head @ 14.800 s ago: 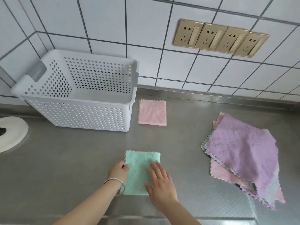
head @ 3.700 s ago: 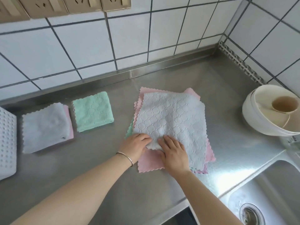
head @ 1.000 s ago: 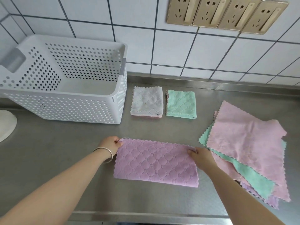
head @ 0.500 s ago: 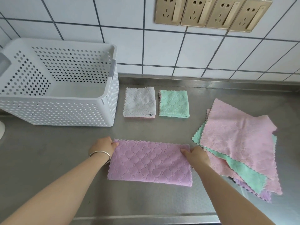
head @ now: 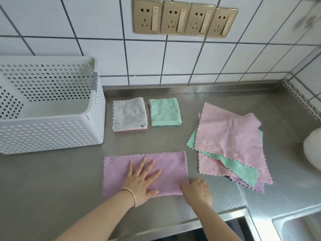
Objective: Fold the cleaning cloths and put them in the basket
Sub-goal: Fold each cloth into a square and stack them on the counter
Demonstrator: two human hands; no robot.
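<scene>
Left hand, fingers spread, presses flat on the purple cloth, a half-folded strip on the steel counter. Right hand pinches the strip's near right corner. Behind lie grey and green folded cloths; the basket stands left, the unfolded pile right.

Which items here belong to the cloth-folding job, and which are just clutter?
Job:
purple cloth, half-folded, under left hand and right hand
grey folded cloth
green folded cloth
unfolded pile
basket

Not part of it:
wall sockets
sink
white object at right edge
</scene>
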